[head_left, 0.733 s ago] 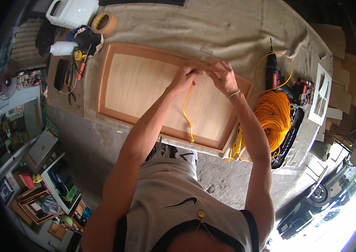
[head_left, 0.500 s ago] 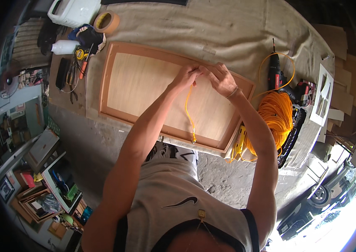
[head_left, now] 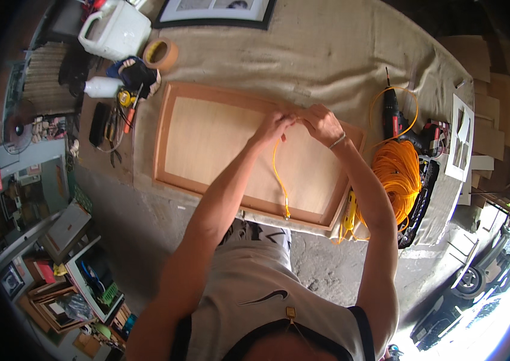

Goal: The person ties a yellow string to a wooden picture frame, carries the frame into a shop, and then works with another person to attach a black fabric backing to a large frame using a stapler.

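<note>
A shallow brown wooden frame (head_left: 166, 129) with a pale wood panel (head_left: 210, 135) inside lies on the cloth-covered bench in front of me. From a fixing on its near rail, a thin yellow-orange cord (head_left: 277, 172) rises across the panel to my left hand (head_left: 274, 127), whose fingers are closed on it. My right hand (head_left: 323, 126) meets the left at the far rail, thumb and fingers pinched together. What sits between the right fingertips is too small to make out.
Right of the frame lie an orange cord coil (head_left: 396, 171), a power drill (head_left: 392, 114) and a yellow-handled tool (head_left: 350, 210). A brown tape roll (head_left: 161, 54), white jug (head_left: 116, 30), white bottle (head_left: 103, 87) and hand tools are at left. A black picture frame (head_left: 216, 23) rests at the back.
My view has tilted, so the bench sits lower in the picture and more of the black picture frame shows. Both hands stay together at the far rail, the cord still held.
</note>
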The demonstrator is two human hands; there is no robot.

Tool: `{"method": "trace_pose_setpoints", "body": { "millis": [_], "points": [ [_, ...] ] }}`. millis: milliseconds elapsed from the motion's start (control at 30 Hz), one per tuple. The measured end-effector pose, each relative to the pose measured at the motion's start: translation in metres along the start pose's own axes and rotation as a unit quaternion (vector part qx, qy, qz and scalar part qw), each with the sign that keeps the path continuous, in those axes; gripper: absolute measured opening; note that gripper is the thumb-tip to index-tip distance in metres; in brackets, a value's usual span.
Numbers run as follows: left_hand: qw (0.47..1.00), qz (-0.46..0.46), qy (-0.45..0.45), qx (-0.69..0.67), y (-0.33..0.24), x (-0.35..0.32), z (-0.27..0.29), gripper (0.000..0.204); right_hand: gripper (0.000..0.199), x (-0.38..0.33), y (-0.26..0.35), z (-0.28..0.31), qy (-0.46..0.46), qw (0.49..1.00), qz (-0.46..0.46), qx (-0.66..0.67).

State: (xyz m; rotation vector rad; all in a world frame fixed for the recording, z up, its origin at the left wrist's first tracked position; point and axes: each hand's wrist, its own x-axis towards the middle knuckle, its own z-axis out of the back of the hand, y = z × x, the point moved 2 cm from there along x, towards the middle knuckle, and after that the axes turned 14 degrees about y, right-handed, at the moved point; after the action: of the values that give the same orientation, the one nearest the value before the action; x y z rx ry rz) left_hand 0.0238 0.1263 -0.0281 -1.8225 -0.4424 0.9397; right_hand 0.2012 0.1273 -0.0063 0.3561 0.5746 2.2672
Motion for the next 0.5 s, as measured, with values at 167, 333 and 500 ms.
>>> {"method": "trace_pose_setpoints", "body": {
  "millis": [167,333,500],
  "points": [
    [1.000,-0.017,-0.001,0.006,0.010,0.007,-0.003,0.029,0.022,-0.003,-0.002,-0.002,-0.006,0.999,0.007,-0.049],
    [0.999,0.028,0.024,-0.009,-0.013,0.002,0.000,0.028,0.020,-0.006,0.013,-0.006,-0.041,0.973,0.006,-0.227],
    [0.995,0.054,0.058,-0.056,-0.009,0.003,0.020,0.029,0.022,0.008,0.028,-0.013,-0.061,0.963,-0.064,-0.254]
  ]
}}
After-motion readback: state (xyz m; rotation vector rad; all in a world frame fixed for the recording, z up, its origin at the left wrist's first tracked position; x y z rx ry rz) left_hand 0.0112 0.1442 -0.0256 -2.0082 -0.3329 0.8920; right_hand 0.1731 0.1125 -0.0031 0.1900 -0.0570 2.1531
